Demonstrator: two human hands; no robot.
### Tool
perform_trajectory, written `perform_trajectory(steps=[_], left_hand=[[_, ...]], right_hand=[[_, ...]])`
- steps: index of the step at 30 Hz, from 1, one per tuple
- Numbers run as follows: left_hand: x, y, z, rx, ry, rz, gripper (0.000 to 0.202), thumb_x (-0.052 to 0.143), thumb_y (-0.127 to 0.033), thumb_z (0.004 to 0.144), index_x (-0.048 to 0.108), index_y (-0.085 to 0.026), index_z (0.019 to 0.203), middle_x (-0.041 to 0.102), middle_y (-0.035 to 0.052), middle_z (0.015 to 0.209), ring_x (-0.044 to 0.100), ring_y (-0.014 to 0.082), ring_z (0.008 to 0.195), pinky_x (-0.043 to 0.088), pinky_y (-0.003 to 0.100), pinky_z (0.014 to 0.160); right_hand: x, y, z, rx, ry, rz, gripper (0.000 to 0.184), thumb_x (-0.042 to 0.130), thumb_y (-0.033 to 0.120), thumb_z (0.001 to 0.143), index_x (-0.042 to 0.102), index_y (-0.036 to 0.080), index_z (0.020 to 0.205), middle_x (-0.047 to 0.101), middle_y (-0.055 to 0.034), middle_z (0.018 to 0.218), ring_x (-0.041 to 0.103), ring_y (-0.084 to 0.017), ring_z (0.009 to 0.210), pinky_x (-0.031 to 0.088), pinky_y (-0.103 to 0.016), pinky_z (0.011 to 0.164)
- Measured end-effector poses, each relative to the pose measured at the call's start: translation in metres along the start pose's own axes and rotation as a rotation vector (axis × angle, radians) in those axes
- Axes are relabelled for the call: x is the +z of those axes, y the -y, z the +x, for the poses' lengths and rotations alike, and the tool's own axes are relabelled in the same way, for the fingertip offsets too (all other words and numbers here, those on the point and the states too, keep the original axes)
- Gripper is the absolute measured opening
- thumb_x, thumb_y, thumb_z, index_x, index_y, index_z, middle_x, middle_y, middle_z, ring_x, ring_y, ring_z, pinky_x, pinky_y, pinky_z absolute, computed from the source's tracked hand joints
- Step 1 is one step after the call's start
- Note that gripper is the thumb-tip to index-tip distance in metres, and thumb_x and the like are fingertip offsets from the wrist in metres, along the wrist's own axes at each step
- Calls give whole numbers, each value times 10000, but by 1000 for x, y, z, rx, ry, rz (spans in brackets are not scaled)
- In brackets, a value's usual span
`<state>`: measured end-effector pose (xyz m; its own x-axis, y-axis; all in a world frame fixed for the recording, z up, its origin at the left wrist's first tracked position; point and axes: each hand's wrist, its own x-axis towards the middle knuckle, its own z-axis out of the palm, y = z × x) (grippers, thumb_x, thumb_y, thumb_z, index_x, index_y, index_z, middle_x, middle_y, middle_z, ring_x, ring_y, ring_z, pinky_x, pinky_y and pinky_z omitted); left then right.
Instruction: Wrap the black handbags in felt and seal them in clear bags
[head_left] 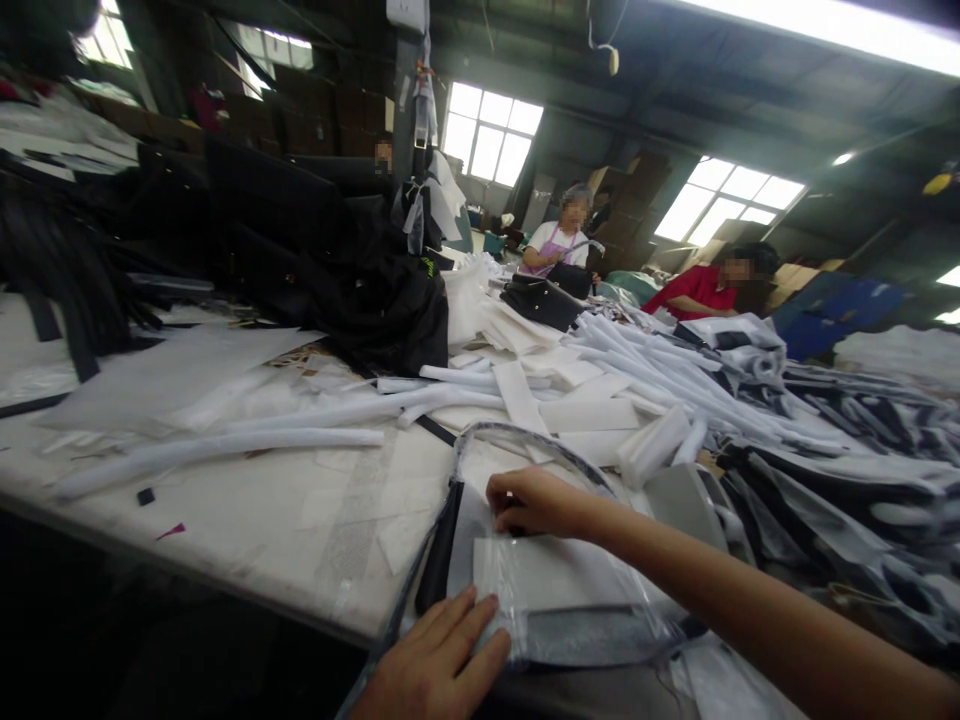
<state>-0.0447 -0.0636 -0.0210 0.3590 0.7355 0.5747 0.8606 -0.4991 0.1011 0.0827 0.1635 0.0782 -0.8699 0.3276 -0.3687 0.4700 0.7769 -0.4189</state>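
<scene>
The bag (581, 635) lies at the near edge of the table (300, 510), dark, with a white sheet (570, 575) and clear film over its upper face. At its near left corner is the left hand (442, 655), fingers extended and slightly apart, pressing on the film without gripping anything. Over the bag's far left part the right hand (529, 500) bends its fingers inward, nearly closed; whether they pinch anything, I cannot tell. The wrapped handle (566, 447) arches out from the bag's far side, behind the right hand.

Left of the bag, a pink scrap (172, 531) and a small black square (145, 495) lie well apart from it, with a long white tube (247, 440) a little farther off. Just beyond the bag are flat white strips (517, 398); to its right, wrapped dark straps (832, 500) are heaped. Farther left beyond the bag rises a pile of black material (330, 270). Well beyond the bag are a person in a purple apron (556, 245) and, farther right, one in red (694, 290).
</scene>
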Motion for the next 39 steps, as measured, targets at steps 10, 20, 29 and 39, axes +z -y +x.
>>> perform_trajectory(steps=[10,20,29,39], left_hand=[[-6,-8,2,-32,113,-37,638,449,5,734,556,-176,1336,636,74,1377,584,245,1277,557,367,993],[29,-8,-19,-81,90,-86,924,451,-40,479,491,-191,1390,520,75,1498,471,258,1382,507,413,1062],[21,0,-14,-32,-68,-72,661,494,-63,724,538,-200,1370,607,66,1410,542,231,1329,528,364,1039],[-17,11,29,61,145,-124,558,620,-469,942,514,-218,1429,647,66,1362,601,233,1269,503,340,1049]], right_hand=[[34,20,-37,71,-63,11,1167,894,478,561,309,288,1553,435,-148,1491,519,-387,1275,425,-496,1046],[33,1,-28,3,-219,117,718,792,273,765,529,234,1432,671,-89,1235,686,-227,899,528,-322,835],[83,11,-123,21,-584,-141,389,537,336,990,583,283,1374,646,-64,1365,600,-264,1250,416,-457,1114],[128,-13,-144,-284,-871,-736,828,569,601,924,269,181,1572,653,-68,1348,649,-277,1191,515,-409,981]])
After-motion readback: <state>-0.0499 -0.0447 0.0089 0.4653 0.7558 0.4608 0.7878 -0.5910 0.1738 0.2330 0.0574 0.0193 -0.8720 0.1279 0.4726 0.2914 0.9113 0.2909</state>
